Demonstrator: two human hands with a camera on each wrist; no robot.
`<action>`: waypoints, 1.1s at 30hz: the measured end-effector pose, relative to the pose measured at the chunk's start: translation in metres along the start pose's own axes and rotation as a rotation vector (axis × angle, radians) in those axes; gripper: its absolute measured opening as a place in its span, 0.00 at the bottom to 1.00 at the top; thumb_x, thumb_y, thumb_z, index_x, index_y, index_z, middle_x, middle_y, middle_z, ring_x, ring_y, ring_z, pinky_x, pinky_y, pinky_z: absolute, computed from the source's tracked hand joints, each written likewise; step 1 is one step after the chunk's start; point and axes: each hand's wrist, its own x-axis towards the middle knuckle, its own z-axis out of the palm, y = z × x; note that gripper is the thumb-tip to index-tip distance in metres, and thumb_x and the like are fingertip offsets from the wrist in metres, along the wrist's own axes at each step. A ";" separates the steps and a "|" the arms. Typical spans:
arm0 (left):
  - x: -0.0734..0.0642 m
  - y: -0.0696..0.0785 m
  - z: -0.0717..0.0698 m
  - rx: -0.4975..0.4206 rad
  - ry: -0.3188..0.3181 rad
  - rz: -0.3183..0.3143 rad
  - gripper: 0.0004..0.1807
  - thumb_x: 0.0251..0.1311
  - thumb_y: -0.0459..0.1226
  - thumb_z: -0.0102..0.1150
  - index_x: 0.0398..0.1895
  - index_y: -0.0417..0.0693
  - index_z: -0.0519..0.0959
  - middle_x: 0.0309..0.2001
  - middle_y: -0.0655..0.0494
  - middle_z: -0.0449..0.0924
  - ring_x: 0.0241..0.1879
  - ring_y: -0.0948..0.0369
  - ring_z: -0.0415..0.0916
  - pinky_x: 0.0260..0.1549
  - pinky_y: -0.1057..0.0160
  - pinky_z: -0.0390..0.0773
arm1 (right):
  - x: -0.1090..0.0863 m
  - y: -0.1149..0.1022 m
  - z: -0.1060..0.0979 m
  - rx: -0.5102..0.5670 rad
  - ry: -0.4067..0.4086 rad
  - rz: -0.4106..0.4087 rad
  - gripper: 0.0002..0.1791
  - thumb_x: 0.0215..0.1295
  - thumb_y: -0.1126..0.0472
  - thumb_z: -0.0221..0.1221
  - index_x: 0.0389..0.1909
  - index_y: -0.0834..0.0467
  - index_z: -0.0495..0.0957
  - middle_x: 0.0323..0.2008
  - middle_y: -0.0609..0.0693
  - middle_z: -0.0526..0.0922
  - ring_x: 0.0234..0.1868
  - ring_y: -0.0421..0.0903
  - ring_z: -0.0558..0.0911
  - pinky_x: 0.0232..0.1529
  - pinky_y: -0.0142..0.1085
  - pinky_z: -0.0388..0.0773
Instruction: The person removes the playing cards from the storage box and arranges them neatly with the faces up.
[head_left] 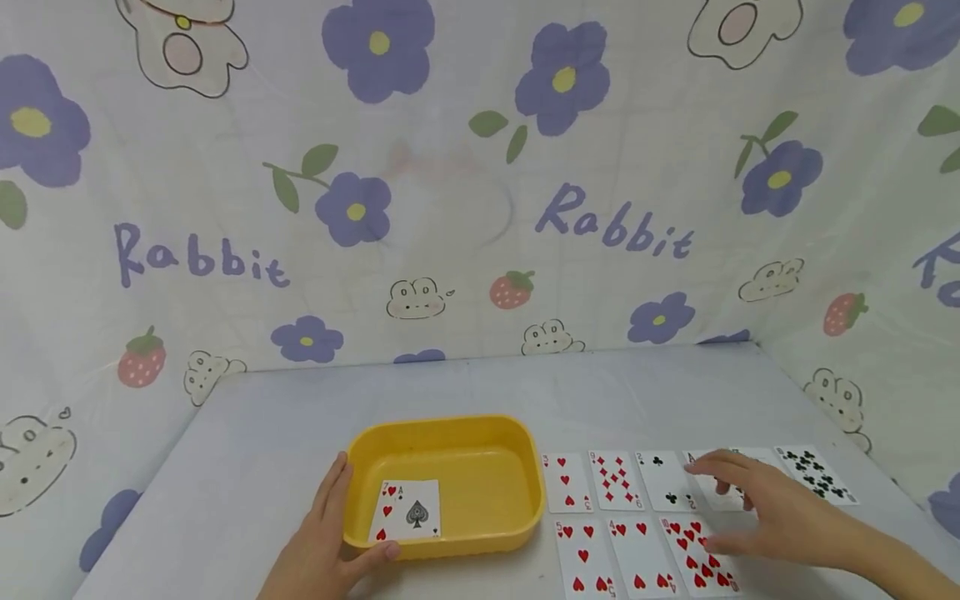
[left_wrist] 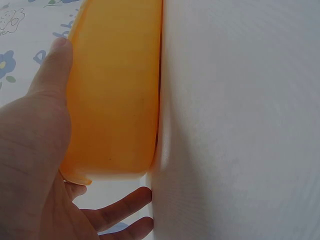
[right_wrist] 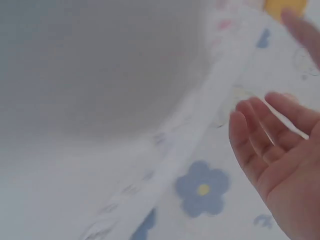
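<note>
A yellow plastic tray [head_left: 480, 492] stands in the middle of the head view. My left hand [head_left: 318, 525] grips its near left corner, thumb at the front rim and fingers along the left wall. Inside lie a seven of hearts [head_left: 386, 510] and an ace of spades [head_left: 417, 508] that overlaps it. My right hand [head_left: 783, 508] hovers over the face-up cards to the right, fingers spread and slightly bent, holding nothing. Its thumb overlaps the ten of hearts [head_left: 693, 546]; its fingertips are above an ace [head_left: 701, 461], partly hidden. In the right wrist view the right hand [right_wrist: 285, 150] shows an empty palm.
Beside the tray, the back row begins with a three of hearts [head_left: 566, 482], nine of diamonds [head_left: 615, 480] and two of clubs [head_left: 660, 477]; a clubs card [head_left: 816, 475] ends it. A five [head_left: 583, 558] and four of hearts [head_left: 637, 554] lie in front. Patterned cloth [head_left: 450, 250] encloses the table.
</note>
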 end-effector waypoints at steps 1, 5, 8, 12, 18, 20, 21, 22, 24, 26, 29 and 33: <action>-0.001 0.000 0.000 -0.002 0.003 0.003 0.72 0.38 0.76 0.60 0.80 0.50 0.40 0.79 0.56 0.32 0.70 0.45 0.57 0.63 0.41 0.64 | 0.005 -0.006 -0.001 0.019 0.035 -0.034 0.38 0.49 0.38 0.72 0.59 0.51 0.75 0.54 0.44 0.74 0.41 0.40 0.74 0.33 0.33 0.78; 0.000 0.000 0.000 -0.010 0.012 0.033 0.70 0.40 0.74 0.61 0.80 0.50 0.40 0.79 0.56 0.33 0.70 0.45 0.57 0.63 0.42 0.64 | 0.030 -0.039 0.004 0.105 0.140 -0.160 0.24 0.58 0.48 0.70 0.54 0.48 0.77 0.50 0.42 0.76 0.40 0.38 0.75 0.32 0.33 0.79; 0.001 -0.001 0.001 -0.014 0.009 0.031 0.71 0.40 0.74 0.61 0.80 0.50 0.40 0.79 0.56 0.32 0.70 0.45 0.56 0.63 0.42 0.63 | 0.053 -0.070 0.017 0.185 0.188 -0.238 0.18 0.60 0.56 0.70 0.50 0.46 0.78 0.49 0.39 0.78 0.40 0.37 0.75 0.34 0.34 0.80; 0.002 0.000 0.002 -0.009 0.003 0.011 0.72 0.37 0.76 0.60 0.80 0.49 0.40 0.79 0.55 0.32 0.70 0.44 0.56 0.63 0.41 0.63 | 0.087 -0.113 0.042 0.321 0.187 -0.331 0.17 0.58 0.62 0.70 0.47 0.47 0.79 0.45 0.38 0.79 0.41 0.39 0.76 0.37 0.35 0.82; 0.003 -0.001 0.004 -0.003 -0.006 -0.005 0.72 0.37 0.77 0.59 0.80 0.50 0.39 0.79 0.54 0.32 0.69 0.44 0.57 0.62 0.39 0.62 | 0.133 -0.168 0.085 0.389 0.015 -0.317 0.18 0.57 0.61 0.71 0.49 0.52 0.79 0.46 0.41 0.78 0.45 0.45 0.77 0.42 0.36 0.80; 0.002 -0.002 0.004 0.000 -0.012 -0.006 0.72 0.38 0.77 0.58 0.80 0.50 0.39 0.79 0.54 0.32 0.69 0.43 0.57 0.62 0.39 0.63 | 0.144 -0.179 0.097 0.372 -0.052 -0.272 0.23 0.56 0.56 0.72 0.52 0.52 0.78 0.49 0.42 0.77 0.48 0.46 0.77 0.45 0.35 0.79; 0.002 -0.002 0.004 0.001 -0.014 -0.002 0.72 0.38 0.77 0.57 0.80 0.50 0.39 0.79 0.53 0.32 0.68 0.43 0.58 0.61 0.38 0.63 | 0.149 -0.184 0.102 0.361 -0.078 -0.254 0.26 0.54 0.55 0.73 0.54 0.53 0.78 0.51 0.42 0.77 0.49 0.47 0.76 0.47 0.35 0.78; 0.002 -0.002 0.004 0.001 -0.012 0.002 0.71 0.38 0.77 0.57 0.80 0.51 0.39 0.79 0.54 0.32 0.68 0.43 0.58 0.61 0.38 0.64 | 0.153 -0.187 0.106 0.348 -0.100 -0.235 0.29 0.53 0.53 0.74 0.56 0.52 0.77 0.53 0.42 0.76 0.50 0.46 0.76 0.49 0.34 0.77; 0.001 -0.002 0.004 0.005 -0.008 0.014 0.71 0.39 0.77 0.56 0.80 0.51 0.39 0.79 0.55 0.32 0.68 0.43 0.59 0.61 0.39 0.65 | 0.159 -0.192 0.112 0.319 -0.124 -0.207 0.34 0.50 0.49 0.75 0.58 0.51 0.76 0.55 0.41 0.75 0.51 0.44 0.75 0.51 0.33 0.76; 0.000 -0.002 0.002 0.009 0.004 0.029 0.70 0.40 0.77 0.56 0.80 0.50 0.40 0.79 0.56 0.32 0.67 0.44 0.60 0.60 0.40 0.66 | 0.165 -0.195 0.115 0.296 -0.152 -0.189 0.38 0.48 0.46 0.76 0.61 0.51 0.74 0.57 0.42 0.74 0.52 0.42 0.75 0.54 0.34 0.74; -0.002 -0.003 -0.001 0.014 0.017 0.056 0.70 0.41 0.76 0.56 0.80 0.49 0.40 0.79 0.56 0.33 0.67 0.44 0.61 0.60 0.41 0.67 | 0.171 -0.198 0.120 0.272 -0.191 -0.180 0.42 0.47 0.48 0.77 0.64 0.54 0.72 0.59 0.44 0.74 0.54 0.42 0.74 0.59 0.36 0.72; -0.003 -0.003 -0.002 0.013 0.030 0.088 0.69 0.44 0.75 0.58 0.79 0.47 0.40 0.79 0.56 0.33 0.67 0.43 0.61 0.60 0.42 0.67 | 0.178 -0.199 0.126 0.192 -0.227 -0.210 0.44 0.47 0.49 0.77 0.66 0.56 0.71 0.60 0.44 0.74 0.59 0.42 0.71 0.65 0.39 0.65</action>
